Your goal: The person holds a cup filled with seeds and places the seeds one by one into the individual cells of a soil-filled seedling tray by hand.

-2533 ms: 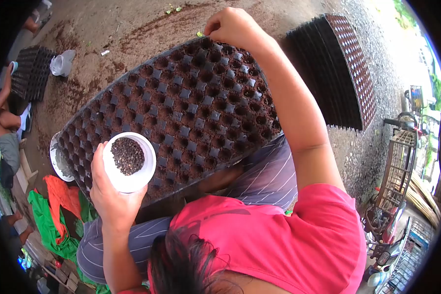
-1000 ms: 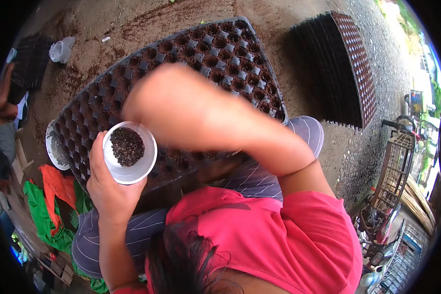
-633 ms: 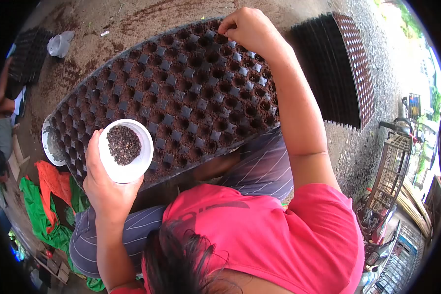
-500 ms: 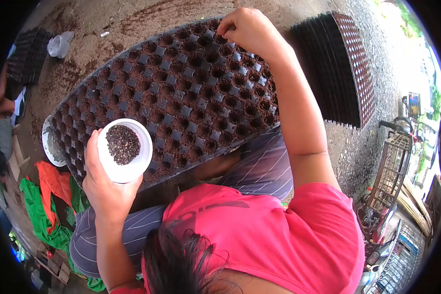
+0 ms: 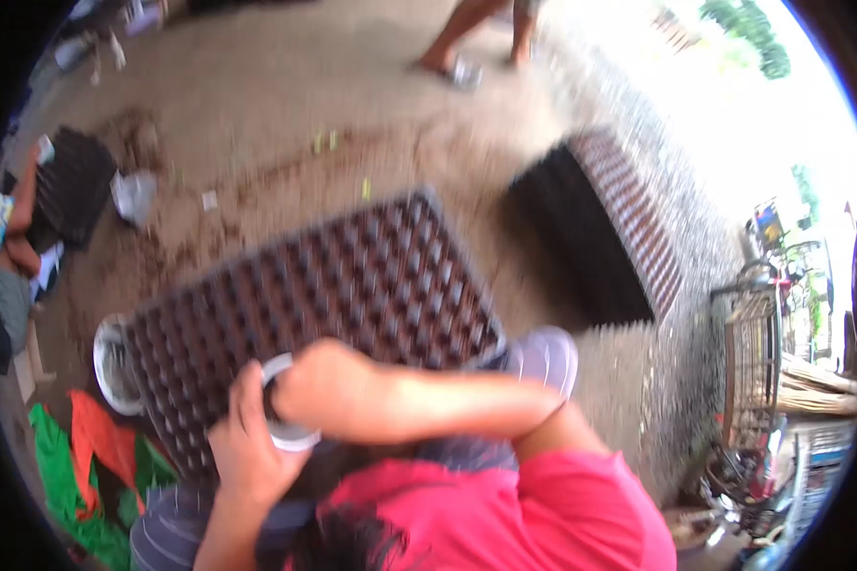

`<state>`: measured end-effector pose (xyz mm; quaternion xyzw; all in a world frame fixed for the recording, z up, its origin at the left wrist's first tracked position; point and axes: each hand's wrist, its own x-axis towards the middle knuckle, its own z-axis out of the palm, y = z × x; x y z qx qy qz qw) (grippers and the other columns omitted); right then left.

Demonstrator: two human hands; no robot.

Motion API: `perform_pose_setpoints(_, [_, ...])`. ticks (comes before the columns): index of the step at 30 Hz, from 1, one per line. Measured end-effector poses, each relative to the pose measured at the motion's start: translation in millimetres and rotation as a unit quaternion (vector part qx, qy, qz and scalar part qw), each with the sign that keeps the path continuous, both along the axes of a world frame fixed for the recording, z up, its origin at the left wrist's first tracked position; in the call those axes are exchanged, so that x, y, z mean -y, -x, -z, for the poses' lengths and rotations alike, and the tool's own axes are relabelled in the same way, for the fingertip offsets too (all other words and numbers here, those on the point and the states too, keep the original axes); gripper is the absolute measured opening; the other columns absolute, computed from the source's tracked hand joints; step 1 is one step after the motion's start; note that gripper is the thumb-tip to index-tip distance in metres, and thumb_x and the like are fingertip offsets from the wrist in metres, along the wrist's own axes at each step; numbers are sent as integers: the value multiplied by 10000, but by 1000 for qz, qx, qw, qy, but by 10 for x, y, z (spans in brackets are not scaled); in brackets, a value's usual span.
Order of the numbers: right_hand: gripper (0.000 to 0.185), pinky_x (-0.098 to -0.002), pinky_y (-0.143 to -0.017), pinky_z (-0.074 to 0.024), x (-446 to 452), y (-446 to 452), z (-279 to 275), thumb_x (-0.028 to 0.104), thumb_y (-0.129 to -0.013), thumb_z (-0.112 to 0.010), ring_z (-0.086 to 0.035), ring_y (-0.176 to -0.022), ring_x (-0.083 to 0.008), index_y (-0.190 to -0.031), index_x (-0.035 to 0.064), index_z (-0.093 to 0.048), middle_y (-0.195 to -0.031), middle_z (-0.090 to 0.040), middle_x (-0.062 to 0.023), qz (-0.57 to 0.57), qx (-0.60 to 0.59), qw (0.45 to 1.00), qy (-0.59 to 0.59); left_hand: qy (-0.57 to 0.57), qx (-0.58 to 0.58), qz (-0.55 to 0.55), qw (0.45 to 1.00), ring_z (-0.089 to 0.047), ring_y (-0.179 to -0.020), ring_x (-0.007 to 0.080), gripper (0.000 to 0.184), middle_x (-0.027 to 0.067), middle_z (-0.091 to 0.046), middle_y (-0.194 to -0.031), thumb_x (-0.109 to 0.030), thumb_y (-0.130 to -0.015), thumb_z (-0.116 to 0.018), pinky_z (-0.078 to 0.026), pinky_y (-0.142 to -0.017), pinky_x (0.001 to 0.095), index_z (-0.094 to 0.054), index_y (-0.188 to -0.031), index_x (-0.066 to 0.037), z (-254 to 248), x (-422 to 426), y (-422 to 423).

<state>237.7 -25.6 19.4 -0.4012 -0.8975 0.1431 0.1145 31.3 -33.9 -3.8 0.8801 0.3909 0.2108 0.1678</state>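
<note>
A white cup (image 5: 300, 442) is gripped by my left hand (image 5: 255, 445), its fingers wrapped round the side. Over the cup's mouth is my right hand (image 5: 328, 388), blurred, covering most of the opening and whatever is inside; its fingertips are hidden. Beyond both hands lies a dark cell tray (image 5: 352, 266) with rows of brown, soil-filled cells, its near edge partly behind my hands and forearm.
At the right stands a stack of trays (image 5: 590, 238). Another stack (image 5: 74, 186) is at the left beside a clear bag (image 5: 134, 197) and a seated person (image 5: 14, 276). A white container (image 5: 116, 366) touches the tray's left end. Someone's legs (image 5: 467, 38) show at the top.
My right hand has come from the tray's far edge down to the cup. The view has tilted up, showing more ground and a person's legs at the top.
</note>
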Motion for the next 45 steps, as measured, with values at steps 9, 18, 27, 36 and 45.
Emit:
perform_pose_setpoints(9, [159,-439,-616,-558,125,479,242,103,-776,-687,-712,-728,-311,-889,-9,-692,-825,-720,-166,-6,-67,997,-30,83,-15,-39,996,-674,-1072,477,1016,211,-584,-1412,-355,-734,-867,-569,-855,557,-312,-1560,-153,-504,190,58])
perform_pose_setpoints(18, [136,-439,-724,-587,301,539,178,81,-752,-707,-726,-847,-339,-881,38,-712,-892,-728,-173,52,-98,994,-5,31,16,-18,999,-688,-1028,462,1123,246,-580,-1365,-285,-594,-920,-585,-817,526,-344,-1526,-40,-257,280,167])
perform_pose_setpoints(27, [98,-434,-685,-601,426,225,168,78,-749,-698,-743,-780,-336,-818,12,-718,-838,-722,-158,25,-39,995,83,81,-1,-11,997,-688,-1045,461,1049,241,-597,-1346,-251,-661,-918,-589,-828,506,-360,-1523,-38,-140,340,80])
perform_pose_setpoints(36, [148,-380,-742,-581,-90,-1191,113,70,-789,-755,-725,-787,-276,-927,18,-771,-875,-736,-140,269,-174,943,86,110,-5,-58,992,-633,-1199,429,1084,226,-607,-1344,-108,-596,-930,-552,-967,480,-360,-1516,-40,-90,27,17])
perform_pose_setpoints(45, [158,-418,-827,-580,-723,-1877,657,123,-821,-716,-735,-867,-345,-944,59,-792,-889,-756,-162,392,-96,913,58,144,0,-82,986,-613,-1263,431,1101,259,-563,-1426,-63,-593,-915,-518,-1063,479,-348,-1536,-10,48,-201,-53])
